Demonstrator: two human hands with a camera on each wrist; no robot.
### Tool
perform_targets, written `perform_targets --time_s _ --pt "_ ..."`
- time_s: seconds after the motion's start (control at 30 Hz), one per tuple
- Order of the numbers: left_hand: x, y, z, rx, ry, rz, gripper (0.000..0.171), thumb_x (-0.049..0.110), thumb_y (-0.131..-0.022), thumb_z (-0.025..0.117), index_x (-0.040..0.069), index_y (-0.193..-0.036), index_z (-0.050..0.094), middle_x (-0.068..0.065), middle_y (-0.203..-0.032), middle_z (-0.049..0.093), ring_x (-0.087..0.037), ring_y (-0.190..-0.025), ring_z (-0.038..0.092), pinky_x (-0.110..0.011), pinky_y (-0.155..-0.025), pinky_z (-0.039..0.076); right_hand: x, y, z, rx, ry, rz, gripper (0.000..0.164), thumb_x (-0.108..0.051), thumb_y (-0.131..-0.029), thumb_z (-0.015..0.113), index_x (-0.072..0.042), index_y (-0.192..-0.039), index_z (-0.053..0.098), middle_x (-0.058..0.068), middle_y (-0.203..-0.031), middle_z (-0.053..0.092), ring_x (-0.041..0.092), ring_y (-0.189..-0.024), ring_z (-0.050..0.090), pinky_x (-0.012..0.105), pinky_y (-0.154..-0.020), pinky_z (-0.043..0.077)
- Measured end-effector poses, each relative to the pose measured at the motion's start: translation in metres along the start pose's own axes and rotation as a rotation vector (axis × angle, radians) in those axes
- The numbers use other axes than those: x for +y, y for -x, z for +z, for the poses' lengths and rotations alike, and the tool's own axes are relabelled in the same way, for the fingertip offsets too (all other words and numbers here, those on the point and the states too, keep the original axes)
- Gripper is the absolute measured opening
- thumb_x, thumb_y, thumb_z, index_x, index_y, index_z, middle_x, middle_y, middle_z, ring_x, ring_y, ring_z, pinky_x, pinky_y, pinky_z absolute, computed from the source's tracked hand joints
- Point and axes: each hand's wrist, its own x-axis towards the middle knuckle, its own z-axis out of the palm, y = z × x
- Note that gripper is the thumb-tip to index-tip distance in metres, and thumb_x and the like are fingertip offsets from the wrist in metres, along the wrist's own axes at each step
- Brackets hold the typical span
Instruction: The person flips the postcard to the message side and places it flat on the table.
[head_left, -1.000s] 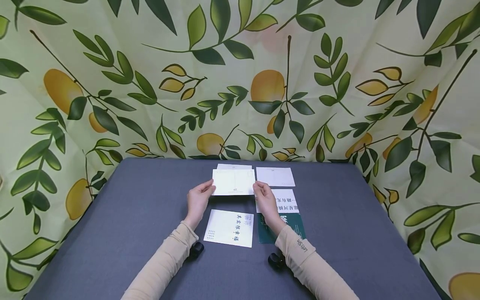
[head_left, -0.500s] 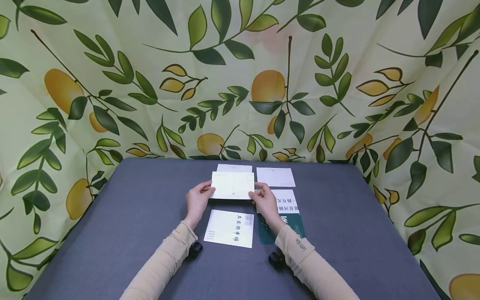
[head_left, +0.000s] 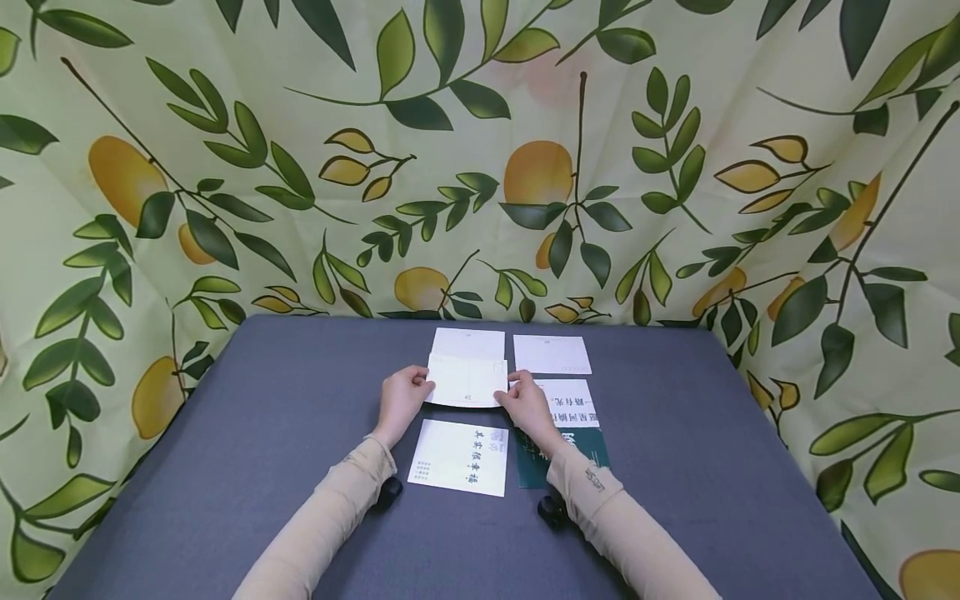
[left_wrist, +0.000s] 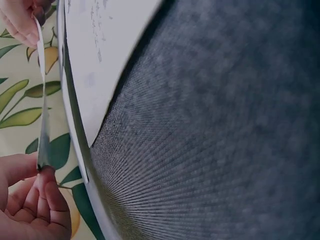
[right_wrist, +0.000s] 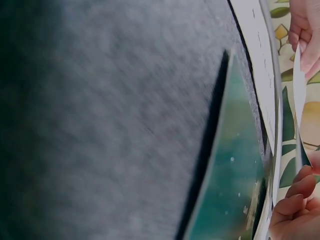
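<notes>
A white postcard (head_left: 467, 382) is held by both hands over the middle of the table, its pale printed side facing up. My left hand (head_left: 401, 402) pinches its left edge between thumb and fingers. At the opposite edge my right hand (head_left: 528, 410) pinches it near the lower corner. Both wrist views show the postcard (left_wrist: 44, 115) edge-on between the two hands, above the tabletop. Its far edge overlaps another white card (head_left: 468, 342) in the head view. Closer to me lies a white card with dark handwriting-style characters (head_left: 457, 458).
To the right lie a blank-looking white card (head_left: 552, 355), a card with black characters (head_left: 576, 403) and a dark green card (head_left: 534, 472), partly covered by the right hand and sleeve. A grey-blue cloth covers the table (head_left: 247, 467). Behind hangs a leaf-and-fruit patterned curtain (head_left: 465, 142).
Both hands have brought the postcard down and slightly toward me, uncovering more of the white card behind it. The right hand's grip has moved to the postcard's lower corner. Other cards stay put.
</notes>
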Motion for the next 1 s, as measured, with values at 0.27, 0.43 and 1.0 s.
perform_targets --time_s 0.27,0.43,1.0 --pt "-0.0029 -0.0033 0.0027 -0.039 -0.080 0.008 0.020 0.006 -0.080 0.066 -0.006 -0.097 0.068 -0.013 -0.075 0.066 -0.015 -0.061 0.052 -0.025 -0.057 0.041 0.0022 -0.0051 0.0016 -0.062 0.118 0.019 0.039 -0.019 -0.088 0.062 0.000 -0.119 0.048 0.006 -0.073 0.057 0.014 -0.058 0.049 0.024 -0.052 0.037" --pt "-0.0053 -0.0030 0.0024 -0.070 -0.110 -0.027 0.018 0.006 -0.079 0.067 -0.005 -0.093 0.069 -0.014 -0.075 0.068 -0.016 -0.062 0.056 -0.026 -0.059 0.044 0.0012 -0.0049 0.0022 -0.095 0.161 0.020 0.039 -0.020 -0.088 0.063 0.001 -0.117 0.048 0.006 -0.070 0.056 0.015 -0.058 0.048 0.024 -0.053 0.036" --pt "-0.0041 -0.0061 0.0070 -0.130 -0.262 -0.021 0.009 0.005 -0.080 0.065 -0.003 -0.083 0.066 -0.014 -0.074 0.067 -0.016 -0.059 0.050 -0.026 -0.056 0.040 -0.0008 -0.0080 0.0052 -0.134 0.211 0.056 0.038 -0.015 -0.085 0.064 0.002 -0.114 0.046 0.009 -0.072 0.054 0.018 -0.063 0.051 0.024 -0.054 0.037"
